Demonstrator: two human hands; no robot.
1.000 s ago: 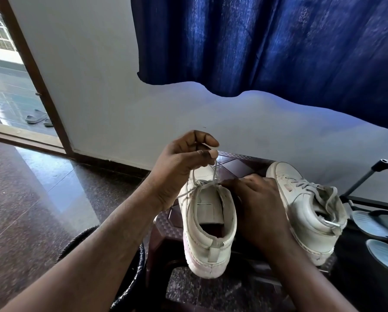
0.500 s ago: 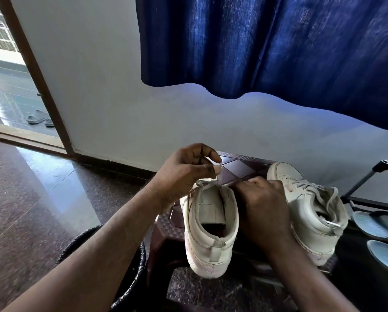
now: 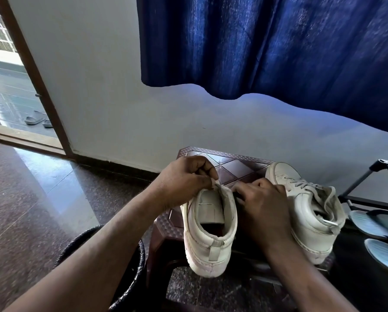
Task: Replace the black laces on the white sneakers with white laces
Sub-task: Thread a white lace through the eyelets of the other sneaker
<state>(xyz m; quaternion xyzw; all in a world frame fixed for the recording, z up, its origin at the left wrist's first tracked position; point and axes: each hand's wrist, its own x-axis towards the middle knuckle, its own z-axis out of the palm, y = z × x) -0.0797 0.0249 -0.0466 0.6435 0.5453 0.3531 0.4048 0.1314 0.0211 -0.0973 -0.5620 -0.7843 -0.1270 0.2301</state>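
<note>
Everything here is placed from the near sneaker [image 3: 208, 233], which stands heel toward the camera on the brown surface [image 3: 233, 164].

Far to its left, beyond the doorway, lie two sandals [image 3: 34, 119]. Just left of it and lower is one black bin [image 3: 130, 262]. At its tongue, the left hand [image 3: 184, 179] has its fingers curled and pinching a white lace [image 3: 216, 182] close to the shoe. Against its right side sits the right hand [image 3: 262, 208], fingers bent down toward the eyelets. Whether they grip the other lace end or only steady the shoe is hidden, so I cannot tell. Right of that hand, on the same surface, the second sneaker [image 3: 310, 212] already carries pale lacing. Further right stand a black rack [image 3: 368, 176] and two blue slippers [image 3: 372, 224].

The count is two sneakers, two hands and one visible lace end. No black lace shows.

The near sneaker's heel overhangs the surface edge. A hard pull on the lace could tip it off, probably into the bin. Uneven tension could leave one lace end short, and a pinch this near the tip may slip, letting the lace slide back through an eyelet.
</note>
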